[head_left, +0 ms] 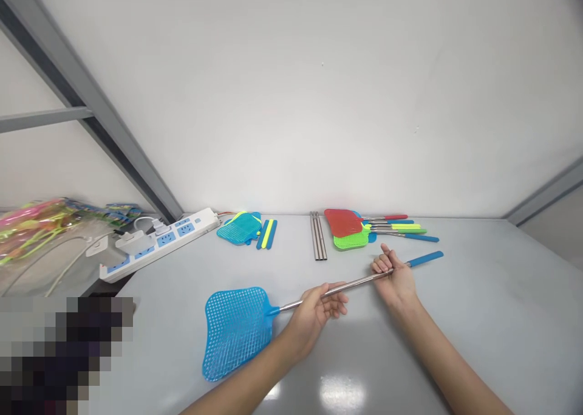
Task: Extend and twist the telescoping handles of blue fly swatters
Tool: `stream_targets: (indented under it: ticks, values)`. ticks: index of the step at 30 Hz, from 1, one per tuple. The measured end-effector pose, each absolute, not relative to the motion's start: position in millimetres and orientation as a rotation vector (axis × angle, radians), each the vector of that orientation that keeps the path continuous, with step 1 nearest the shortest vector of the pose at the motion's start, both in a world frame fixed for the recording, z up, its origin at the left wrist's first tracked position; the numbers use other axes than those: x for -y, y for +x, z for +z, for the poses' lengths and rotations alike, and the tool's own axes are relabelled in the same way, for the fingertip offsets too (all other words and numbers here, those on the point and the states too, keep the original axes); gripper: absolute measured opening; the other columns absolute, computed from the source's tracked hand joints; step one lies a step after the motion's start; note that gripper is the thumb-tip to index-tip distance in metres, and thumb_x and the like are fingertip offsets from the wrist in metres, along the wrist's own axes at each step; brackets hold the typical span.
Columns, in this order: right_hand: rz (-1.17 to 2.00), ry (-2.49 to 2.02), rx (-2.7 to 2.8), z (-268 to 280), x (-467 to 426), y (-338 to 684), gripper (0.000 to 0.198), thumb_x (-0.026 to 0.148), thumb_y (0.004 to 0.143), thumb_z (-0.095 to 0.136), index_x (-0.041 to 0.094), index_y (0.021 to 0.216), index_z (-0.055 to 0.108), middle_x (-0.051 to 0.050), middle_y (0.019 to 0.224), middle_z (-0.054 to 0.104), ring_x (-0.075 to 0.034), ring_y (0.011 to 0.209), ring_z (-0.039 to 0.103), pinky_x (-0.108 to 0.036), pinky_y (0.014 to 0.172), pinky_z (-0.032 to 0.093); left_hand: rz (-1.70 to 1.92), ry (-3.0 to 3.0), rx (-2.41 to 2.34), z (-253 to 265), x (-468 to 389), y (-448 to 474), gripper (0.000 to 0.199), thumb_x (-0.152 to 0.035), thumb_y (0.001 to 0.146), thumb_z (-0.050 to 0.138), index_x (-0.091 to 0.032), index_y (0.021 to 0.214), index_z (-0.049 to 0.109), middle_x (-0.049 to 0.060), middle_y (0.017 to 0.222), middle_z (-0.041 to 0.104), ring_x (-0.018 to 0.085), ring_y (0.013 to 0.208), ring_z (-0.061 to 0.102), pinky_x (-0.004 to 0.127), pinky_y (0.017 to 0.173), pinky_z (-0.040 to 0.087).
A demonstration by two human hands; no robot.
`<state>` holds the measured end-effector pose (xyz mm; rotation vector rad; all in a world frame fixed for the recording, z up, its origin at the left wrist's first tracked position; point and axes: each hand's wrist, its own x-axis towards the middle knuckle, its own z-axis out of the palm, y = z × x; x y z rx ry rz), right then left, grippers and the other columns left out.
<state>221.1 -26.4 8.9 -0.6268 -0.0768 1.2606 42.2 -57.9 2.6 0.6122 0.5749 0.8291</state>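
Blue flyswatter (237,331): steel rod (357,283) in left grip (315,311) and right grip (395,282).

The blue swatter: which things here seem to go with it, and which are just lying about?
Seem to go with it:
- blue swatter itself, across the left hand and right hand
- loose mesh heads
- loose grips
- metal rods
- other swatters, piled together

Probably just lying about:
- power strip with plugs
- colourful wrapped bundle

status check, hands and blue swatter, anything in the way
Left hand and right hand both on metal shaft. Blue swatter held crosswise. Loose rods beyond, apparently not blocking.
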Motion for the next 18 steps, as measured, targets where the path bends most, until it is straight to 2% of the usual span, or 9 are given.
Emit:
stream_targets:
  ticks: [4,11,18]
  values:
    - [1.204,-0.623,0.072,4.8,22.3,235.7,0.015,0.021,0.081,0.038,0.015,0.076,0.050,0.009,0.041,0.027,-0.005,0.033,0.029,-0.016,0.035,0.028,0.826,0.497,-0.618,0.1,50.9,37.7,0.040,-0.037,0.078,0.041,-0.005,0.094,0.059,0.008,0.068,0.059,0.013,0.057,0.051,0.027,0.061,0.035]
    - [1.146,-0.662,0.028,4.3,20.3,251.3,0.025,0.025,0.080,0.031,0.016,0.061,0.045,0.007,0.038,0.028,-0.006,0.033,0.029,-0.018,0.035,0.026,0.902,0.487,-0.596,0.9,47.4,34.0,0.049,-0.042,0.079,0.036,-0.002,0.094,0.059,0.009,0.065,0.057,0.015,0.057,0.051,0.028,0.060,0.035]
    - [1.279,-0.476,0.111,6.0,23.9,239.1,0.017,0.026,0.077,0.041,0.016,0.065,0.045,0.007,0.044,0.030,-0.006,0.039,0.034,-0.019,0.041,0.033,0.948,0.544,-0.624,5.1,49.4,34.1,0.049,-0.043,0.079,0.034,-0.004,0.090,0.061,0.007,0.061,0.055,0.014,0.055,0.049,0.028,0.060,0.035]
